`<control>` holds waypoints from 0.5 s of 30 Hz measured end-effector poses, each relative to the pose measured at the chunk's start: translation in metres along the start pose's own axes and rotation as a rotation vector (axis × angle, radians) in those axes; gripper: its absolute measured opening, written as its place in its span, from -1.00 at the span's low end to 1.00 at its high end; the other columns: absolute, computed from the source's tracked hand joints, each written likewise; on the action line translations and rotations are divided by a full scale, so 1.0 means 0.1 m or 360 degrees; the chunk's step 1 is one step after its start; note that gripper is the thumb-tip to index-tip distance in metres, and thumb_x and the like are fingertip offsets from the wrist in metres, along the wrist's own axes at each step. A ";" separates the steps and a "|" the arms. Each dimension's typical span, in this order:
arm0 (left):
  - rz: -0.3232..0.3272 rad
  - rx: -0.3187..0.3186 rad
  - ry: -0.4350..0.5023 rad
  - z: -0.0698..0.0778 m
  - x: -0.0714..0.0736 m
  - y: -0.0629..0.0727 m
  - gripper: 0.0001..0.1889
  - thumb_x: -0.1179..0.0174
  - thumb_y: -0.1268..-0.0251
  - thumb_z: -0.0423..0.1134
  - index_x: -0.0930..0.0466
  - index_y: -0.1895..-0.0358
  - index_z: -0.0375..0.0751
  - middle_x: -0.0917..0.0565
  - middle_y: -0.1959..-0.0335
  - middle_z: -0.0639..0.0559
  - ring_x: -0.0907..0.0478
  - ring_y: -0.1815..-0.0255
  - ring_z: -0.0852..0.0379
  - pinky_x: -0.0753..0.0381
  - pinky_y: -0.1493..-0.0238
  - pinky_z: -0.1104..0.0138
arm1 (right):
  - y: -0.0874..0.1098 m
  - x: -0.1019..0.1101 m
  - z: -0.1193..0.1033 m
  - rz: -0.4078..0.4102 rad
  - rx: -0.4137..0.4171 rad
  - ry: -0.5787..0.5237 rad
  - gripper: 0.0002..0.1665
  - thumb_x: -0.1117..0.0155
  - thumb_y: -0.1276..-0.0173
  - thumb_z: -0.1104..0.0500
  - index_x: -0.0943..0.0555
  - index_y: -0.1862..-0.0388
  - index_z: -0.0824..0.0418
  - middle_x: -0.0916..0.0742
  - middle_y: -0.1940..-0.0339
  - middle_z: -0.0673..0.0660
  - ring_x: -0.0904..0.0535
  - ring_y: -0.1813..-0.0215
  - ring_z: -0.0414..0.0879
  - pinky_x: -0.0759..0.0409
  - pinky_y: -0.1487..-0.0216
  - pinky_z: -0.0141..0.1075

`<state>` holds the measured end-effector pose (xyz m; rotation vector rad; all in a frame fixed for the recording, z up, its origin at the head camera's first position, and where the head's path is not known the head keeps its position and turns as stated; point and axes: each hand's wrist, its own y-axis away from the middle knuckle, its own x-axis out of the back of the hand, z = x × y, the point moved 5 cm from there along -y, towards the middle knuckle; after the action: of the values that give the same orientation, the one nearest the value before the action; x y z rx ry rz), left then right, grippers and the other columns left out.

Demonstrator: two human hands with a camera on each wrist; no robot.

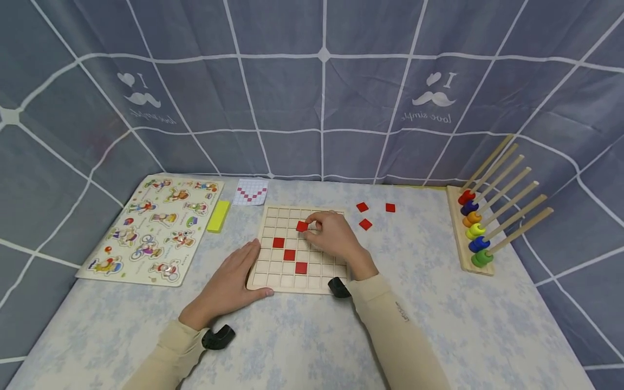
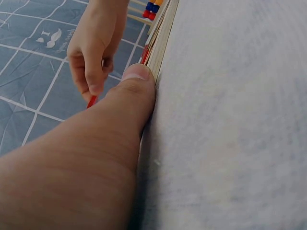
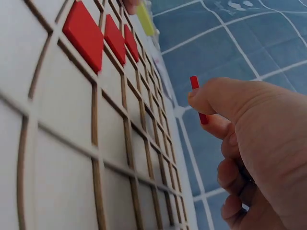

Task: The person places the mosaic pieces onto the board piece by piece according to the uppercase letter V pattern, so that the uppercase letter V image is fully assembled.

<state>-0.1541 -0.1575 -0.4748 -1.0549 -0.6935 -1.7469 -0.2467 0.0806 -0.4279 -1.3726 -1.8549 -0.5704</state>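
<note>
The right hand (image 1: 329, 233) pinches a small red tile (image 1: 301, 226) between thumb and forefinger, its other fingers curled inward; the tile is raised above the gridded wooden board (image 1: 319, 268), and the right wrist view shows it apart from the grid. The left hand (image 1: 229, 281) grips nothing; its fingers lie extended along the board's left edge while its thumb reaches along the near edge, touching it. Three red tiles (image 1: 290, 255) sit in the board's squares, to the right of the left hand's fingers and nearer the person than the right hand's fingertips; they step diagonally, corner to corner. Three loose red tiles (image 1: 365, 224) lie on the table (image 1: 302, 336), off the board, to the right of the right hand and a little beyond it. Past the left hand's fingertips lie a yellow block (image 1: 218, 216) and a white card (image 1: 251, 192) with a V-shaped pattern; farther to the left is a picture puzzle (image 1: 134, 271); well to the right of the right hand stands a wooden peg rack (image 1: 456, 216) with coloured beads.
</note>
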 end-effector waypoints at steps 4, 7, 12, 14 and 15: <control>0.0015 0.0000 0.0003 -0.01 0.01 0.01 0.23 -0.32 -0.15 0.40 0.09 -0.66 -0.29 -0.05 -0.68 -0.20 -0.03 -0.68 -0.23 -0.12 -0.60 -0.16 | -0.07 -0.12 -0.08 -0.0054 0.0032 0.0037 -0.70 -0.36 -0.37 -0.01 -0.74 0.00 0.05 -0.50 0.61 -0.05 -0.41 0.38 -0.15 -0.49 0.22 -0.30; 0.0010 0.0000 0.0006 -0.01 0.01 0.00 0.23 -0.32 -0.15 0.41 0.10 -0.66 -0.28 -0.04 -0.69 -0.19 -0.02 -0.68 -0.22 -0.11 -0.61 -0.15 | -0.11 -0.20 -0.12 -0.0087 0.0050 0.0053 -0.68 -0.36 -0.37 -0.04 -0.74 -0.03 0.05 -0.52 0.60 -0.05 -0.43 0.42 -0.16 -0.46 0.28 -0.33; 0.0023 -0.0015 -0.0003 0.01 0.02 0.00 0.23 -0.33 -0.14 0.40 0.08 -0.66 -0.29 -0.06 -0.68 -0.18 -0.03 -0.68 -0.20 -0.12 -0.61 -0.14 | -0.16 -0.31 -0.19 -0.0122 0.0042 0.0047 -0.71 -0.33 -0.39 0.00 -0.73 -0.02 0.07 -0.53 0.59 -0.06 -0.41 0.43 -0.17 -0.44 0.27 -0.34; 0.0032 -0.0021 0.0001 0.01 0.02 0.00 0.22 -0.33 -0.15 0.39 0.06 -0.65 -0.30 -0.07 -0.68 -0.19 -0.04 -0.68 -0.21 -0.12 -0.61 -0.15 | -0.19 -0.35 -0.23 -0.0135 0.0049 0.0063 -0.72 -0.31 -0.38 0.03 -0.72 -0.01 0.07 -0.53 0.58 -0.06 -0.41 0.42 -0.18 -0.44 0.26 -0.35; 0.0035 -0.0025 -0.0001 0.01 0.02 0.00 0.21 -0.33 -0.15 0.39 0.06 -0.65 -0.30 -0.07 -0.68 -0.19 -0.04 -0.67 -0.22 -0.13 -0.60 -0.15 | -0.21 -0.38 -0.25 -0.0143 0.0054 0.0081 -0.72 -0.31 -0.38 0.03 -0.72 -0.01 0.07 -0.54 0.57 -0.07 -0.41 0.41 -0.18 -0.43 0.27 -0.36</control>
<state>-0.1539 -0.1578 -0.4728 -1.0700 -0.6670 -1.7362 -0.2528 0.0326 -0.4400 -1.2467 -1.8838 -0.6107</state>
